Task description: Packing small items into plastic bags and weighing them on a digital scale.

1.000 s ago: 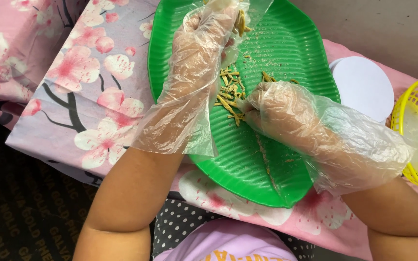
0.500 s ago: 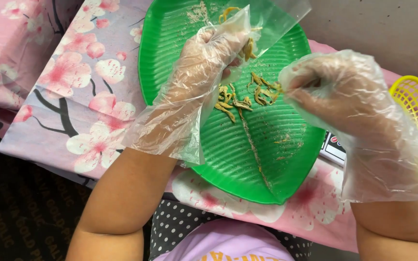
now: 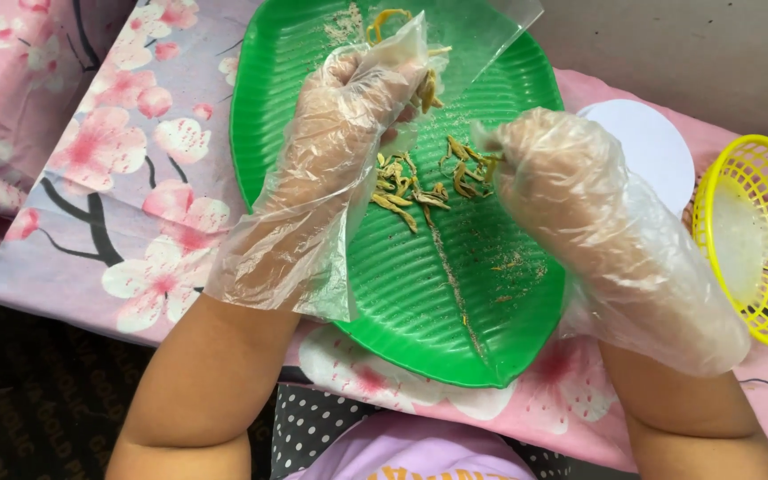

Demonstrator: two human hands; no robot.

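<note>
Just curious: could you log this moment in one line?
left hand: gloved, pinching yellow strip | right hand: gloved, at strips | green tray | yellow basket

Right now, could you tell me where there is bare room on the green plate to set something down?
The near half of the green plate, between the two gloved forearms, holds only crumbs. Its middle is crowded: yellow-brown strips between left hand and right hand.

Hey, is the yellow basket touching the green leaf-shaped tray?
Apart. The head view shows the yellow basket off to the right of the green tray, with the right hand and pink cloth between them.
</note>
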